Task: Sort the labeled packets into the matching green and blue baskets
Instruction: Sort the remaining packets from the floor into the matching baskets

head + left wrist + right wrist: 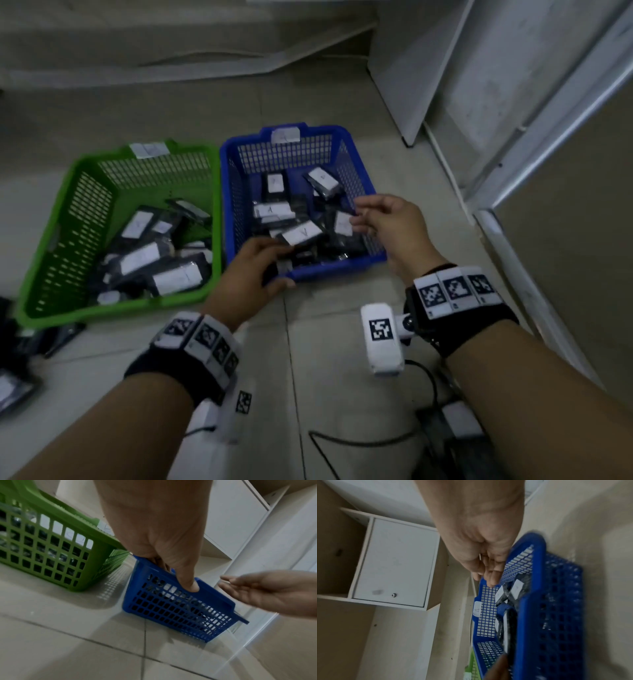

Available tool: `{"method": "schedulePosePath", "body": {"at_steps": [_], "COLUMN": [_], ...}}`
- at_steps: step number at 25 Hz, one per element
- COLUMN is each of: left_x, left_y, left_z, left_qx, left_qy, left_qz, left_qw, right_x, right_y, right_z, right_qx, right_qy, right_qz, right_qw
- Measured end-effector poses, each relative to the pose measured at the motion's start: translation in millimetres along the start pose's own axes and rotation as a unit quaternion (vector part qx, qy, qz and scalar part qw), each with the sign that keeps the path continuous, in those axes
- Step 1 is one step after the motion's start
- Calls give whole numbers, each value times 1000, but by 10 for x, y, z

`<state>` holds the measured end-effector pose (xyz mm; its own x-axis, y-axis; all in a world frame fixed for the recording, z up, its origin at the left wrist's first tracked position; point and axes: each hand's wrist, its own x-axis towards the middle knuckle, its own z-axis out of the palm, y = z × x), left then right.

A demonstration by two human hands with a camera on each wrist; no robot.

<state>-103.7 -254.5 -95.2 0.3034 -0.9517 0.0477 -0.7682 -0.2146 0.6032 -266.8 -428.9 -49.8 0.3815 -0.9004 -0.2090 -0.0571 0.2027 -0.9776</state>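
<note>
A blue basket [329, 270] labelled A stands on the tiled floor and holds several dark packets [301, 233] with white labels. Left of it, a green basket [48, 240] holds several similar packets [144, 257]. My left hand [270, 270] grips the blue basket's near rim. In the left wrist view the left hand [176, 574] has its thumb outside the blue basket's wall [171, 608] and its fingers inside. My right hand [359, 214] hovers over the basket's right rim with relaxed fingers and holds nothing. The right wrist view shows those fingers [491, 580] above the blue basket [556, 615].
More dark packets [13, 387] lie on the floor at the far left, beside the green basket. A white cabinet [445, 68] with a small door [393, 568] stands to the right. A black cable [359, 442] and a dark device [455, 431] lie near my right forearm.
</note>
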Motion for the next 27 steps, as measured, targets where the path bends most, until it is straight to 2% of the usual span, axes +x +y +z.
{"method": "schedulePosePath", "body": {"at_steps": [3, 6, 9, 12, 14, 16, 18, 20, 24, 27], "left_x": [-153, -388, -634, -808, -896, -970, -986, -949, -920, -919], "left_y": [250, 664, 1069, 1389, 1556, 1665, 1739, 1708, 1446, 1213], "left_z": [170, 482, 858, 1288, 1568, 1766, 1848, 1816, 1580, 1302], "left_qx": [13, 41, 6, -55, -56, -78, -109, -106, -145, -243], "left_qy": [77, 95, 44, -113, -187, -197, -198, -219, -230, -181], "left_qz": [24, 70, 117, 138, 74, -4, -56, -91, -149, -232], "left_qw": [997, 992, 992, 982, 978, 977, 973, 966, 951, 924], "right_x": [-551, -1051, -1532, -1926, -2036, -2060, -2034, -1970, -1848, -1769], "right_y": [138, 352, 541, 715, 849, 965, 1072, 1129, 1141, 1128], "right_z": [-428, -923, -1422, -1758, -1841, -1860, -1889, -1878, -1804, -1629], "right_qx": [-68, -162, -240, -313, -351, -410, -457, -488, -478, -445], "right_qy": [12, 38, 89, 131, 134, 116, 95, 76, 59, 18], "right_qz": [-16, 4, 57, 95, 85, 51, 27, 33, 54, 72], "right_qw": [997, 986, 965, 936, 923, 903, 884, 869, 875, 892]}}
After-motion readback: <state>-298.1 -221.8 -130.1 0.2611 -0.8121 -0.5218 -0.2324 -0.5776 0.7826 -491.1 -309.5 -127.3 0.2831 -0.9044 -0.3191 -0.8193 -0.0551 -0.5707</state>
